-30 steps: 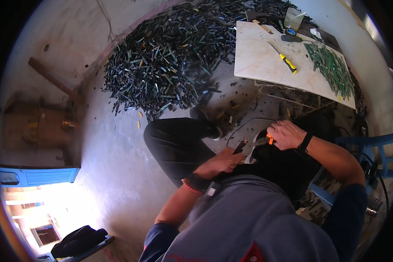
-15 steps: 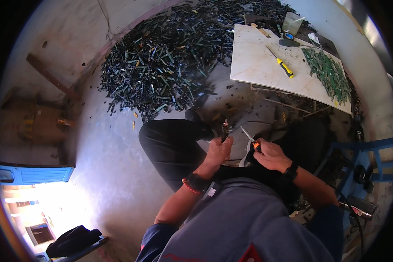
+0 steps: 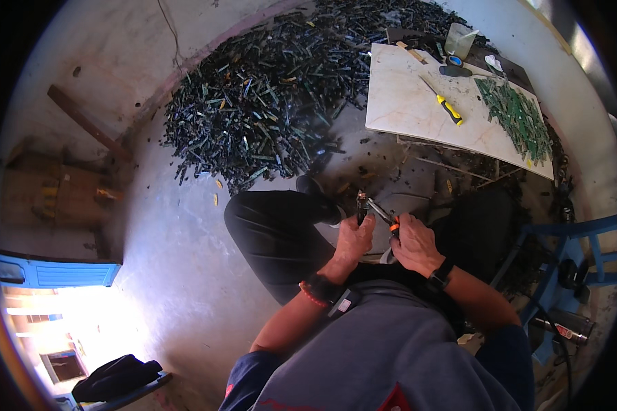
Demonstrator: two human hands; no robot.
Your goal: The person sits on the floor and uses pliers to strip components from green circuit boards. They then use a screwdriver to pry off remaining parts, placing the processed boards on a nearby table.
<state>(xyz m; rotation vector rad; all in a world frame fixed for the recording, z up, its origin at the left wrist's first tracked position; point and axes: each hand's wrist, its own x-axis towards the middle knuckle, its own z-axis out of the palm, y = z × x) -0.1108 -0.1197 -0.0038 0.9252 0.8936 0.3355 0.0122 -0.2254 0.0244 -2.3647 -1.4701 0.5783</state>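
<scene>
My left hand (image 3: 353,242) is closed around a small dark piece (image 3: 361,200), upright, with a coppery, shiny upper end. From the right, my right hand (image 3: 417,246) grips a hand tool (image 3: 394,226) with an orange-and-black handle and a slim metal tip. That tip reaches up and left to the top of the dark piece and seems to touch it. Fingers hide the lower part of the piece and most of the handle, so I cannot tell the tool's exact kind. Both hands are in front of my lap, between my knees.
A large heap of dark and green strips (image 3: 247,116) covers the floor ahead. On a pale board (image 3: 404,103) at the right lie a yellow-handled screwdriver (image 3: 450,109), a pile of green strips (image 3: 517,120) and a clear cup (image 3: 461,41). A blue stool (image 3: 562,240) stands at right.
The tool in my right hand has moved left, its tip now meeting the dark piece. My left hand has shifted slightly right. The whole view has moved a little.
</scene>
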